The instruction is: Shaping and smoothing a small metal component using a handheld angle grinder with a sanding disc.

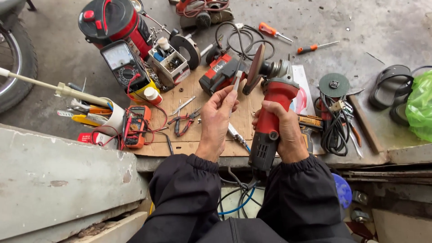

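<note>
Gripping a grinder (270, 112), right hand (282, 135); left hand (218, 119) pinches a rod (236, 85); cup (114, 119) holds tools; box (170, 63) holds parts.

Right hand (281, 130) grips red angle grinder (270, 117); left hand (218, 119) pinches thin metal piece (236, 83) at disc (255, 67)

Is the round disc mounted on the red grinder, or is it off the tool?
Mounted. The disc sits on the head of the red grinder, held by the right hand. The left hand holds a thin tool against it.
</note>
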